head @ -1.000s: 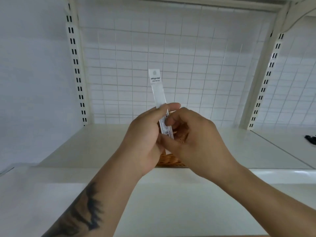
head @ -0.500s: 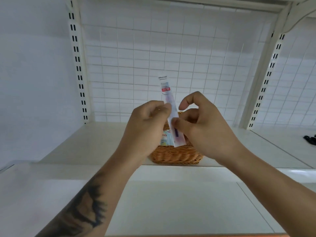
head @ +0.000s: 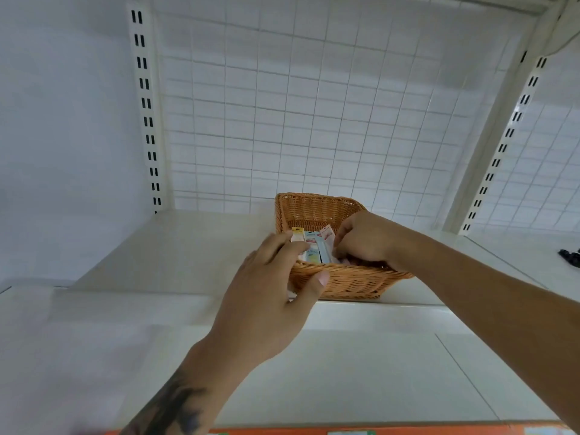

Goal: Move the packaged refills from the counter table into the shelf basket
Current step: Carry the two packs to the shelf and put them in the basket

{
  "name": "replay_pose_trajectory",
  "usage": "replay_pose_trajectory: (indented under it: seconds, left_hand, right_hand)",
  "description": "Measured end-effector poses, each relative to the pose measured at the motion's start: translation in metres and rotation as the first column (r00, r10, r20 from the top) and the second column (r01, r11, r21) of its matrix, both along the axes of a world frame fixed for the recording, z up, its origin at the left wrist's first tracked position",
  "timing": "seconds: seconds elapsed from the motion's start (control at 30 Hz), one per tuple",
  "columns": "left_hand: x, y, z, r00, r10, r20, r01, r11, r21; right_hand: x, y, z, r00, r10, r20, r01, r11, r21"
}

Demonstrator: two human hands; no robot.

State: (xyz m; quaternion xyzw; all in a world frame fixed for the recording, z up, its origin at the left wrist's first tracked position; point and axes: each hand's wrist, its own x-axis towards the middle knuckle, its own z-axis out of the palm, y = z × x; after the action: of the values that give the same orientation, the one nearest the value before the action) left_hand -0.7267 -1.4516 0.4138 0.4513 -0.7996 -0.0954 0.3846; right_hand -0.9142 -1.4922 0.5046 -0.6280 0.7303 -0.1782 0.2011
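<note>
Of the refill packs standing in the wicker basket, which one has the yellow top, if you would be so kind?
The leftmost refill pack, right beside the left hand fingertips; the packs to its right have pale blue and pink tops.

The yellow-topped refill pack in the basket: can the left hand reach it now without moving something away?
Probably yes. The left hand is at the wicker basket's near rim, fingers extended right beside the yellow-topped pack. The basket is open on top, and the right hand works further right.

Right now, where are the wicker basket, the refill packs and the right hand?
wicker basket (head: 351, 282): head view, front woven wall.
refill packs (head: 314, 248): head view, middle pack's face.
right hand (head: 365, 238): head view, back of the hand.
</note>
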Motion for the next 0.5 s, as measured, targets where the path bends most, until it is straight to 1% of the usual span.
replay_pose_trajectory:
  seconds: [0.13, 0.3, 0.37, 0.4, 0.47, 0.5]
  left_hand:
    - [0.0, -0.005, -0.009, 1.0, -0.009, -0.019, 0.007, 0.997, -0.078]
    - [-0.001, -0.01, -0.015, 1.0, 0.008, 0.0, -0.008, 0.993, -0.12]
    - [0.0, -0.01, -0.015, 1.0, 0.007, 0.004, -0.006, 0.993, -0.119]
    - [0.001, -0.009, -0.014, 1.0, 0.004, 0.011, -0.003, 0.994, -0.111]
    - [0.003, -0.004, -0.014, 0.999, 0.0, 0.043, 0.004, 0.996, -0.086]
    - [0.004, 0.0, -0.015, 0.998, 0.013, 0.066, -0.007, 0.997, -0.079]
  right_hand:
    - [0.004, -0.002, -0.001, 0.985, 0.028, -0.169, -0.01, 0.994, 0.105]
    - [0.006, -0.003, -0.002, 0.966, 0.038, -0.254, -0.007, 0.992, 0.122]
    - [0.005, -0.004, -0.002, 0.952, 0.025, -0.306, -0.009, 0.999, 0.053]
    - [0.004, -0.003, -0.002, 0.939, 0.015, -0.343, -0.021, 1.0, -0.014]
    - [0.005, 0.01, -0.003, 0.928, -0.039, -0.37, -0.039, 0.979, -0.201]
    - [0.006, 0.021, -0.007, 0.941, -0.068, -0.333, -0.042, 0.948, -0.314]
